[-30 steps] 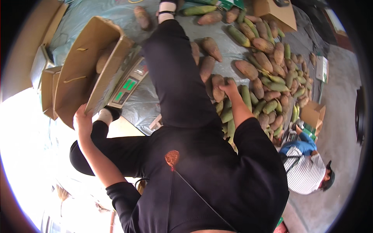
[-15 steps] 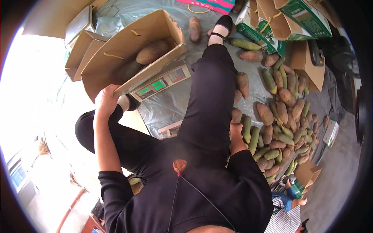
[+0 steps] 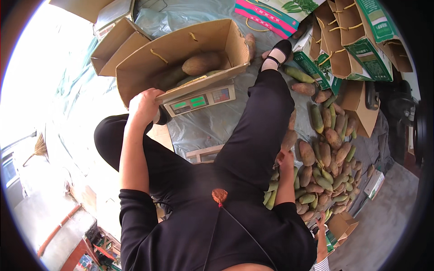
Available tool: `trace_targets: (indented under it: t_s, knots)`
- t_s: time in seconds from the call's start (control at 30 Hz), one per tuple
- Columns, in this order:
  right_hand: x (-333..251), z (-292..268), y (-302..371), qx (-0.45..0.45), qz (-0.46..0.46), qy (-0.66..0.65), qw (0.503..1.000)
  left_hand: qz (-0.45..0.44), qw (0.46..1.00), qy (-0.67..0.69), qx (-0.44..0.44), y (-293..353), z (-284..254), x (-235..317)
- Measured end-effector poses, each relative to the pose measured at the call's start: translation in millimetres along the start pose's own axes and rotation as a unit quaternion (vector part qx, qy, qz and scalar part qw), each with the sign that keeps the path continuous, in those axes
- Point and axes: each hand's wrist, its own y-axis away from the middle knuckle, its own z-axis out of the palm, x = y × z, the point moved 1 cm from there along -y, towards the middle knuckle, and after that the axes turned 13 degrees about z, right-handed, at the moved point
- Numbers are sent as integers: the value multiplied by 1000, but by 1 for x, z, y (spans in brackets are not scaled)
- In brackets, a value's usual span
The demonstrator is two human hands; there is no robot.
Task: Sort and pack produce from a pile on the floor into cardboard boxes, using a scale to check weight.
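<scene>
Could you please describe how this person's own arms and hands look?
The sleeves are plain, black and roughly elbow-length, leaving the forearms bare. The left hand and the right hand are ungloved, and no watch or bracelet is visible.

The floor covering is a creased, blue-grey plastic sheet (image 3: 194, 131). On the right, a dark cloth (image 3: 382, 140) adjoins the bare grey concrete floor (image 3: 393, 198). A low wooden frame (image 3: 205, 150) stands at the center. On the left, strong white light overexposes the area and obscures detail. A straw broom (image 3: 38, 147) appears there; an orange-brown pole (image 3: 58, 230) runs diagonally below it.
</scene>
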Motion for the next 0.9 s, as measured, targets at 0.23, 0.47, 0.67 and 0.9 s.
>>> trace_targets:
  t_s: [0.23, 0.47, 0.67, 0.9]
  knots:
    - [-167, 76, 147, -57, -361, 125, 922, 21, 999, -35, 9, 0, 8, -6]
    - [-242, 205, 281, -224, -538, 277, 763, 22, 996, -80, 26, 1, 5, -2]
    - [-218, 333, 292, -194, -589, 504, 601, 41, 996, -41, 69, 7, 1, 4]
    - [-149, 445, 279, -107, -479, 729, 477, 38, 998, -37, 42, 8, 3, 2]
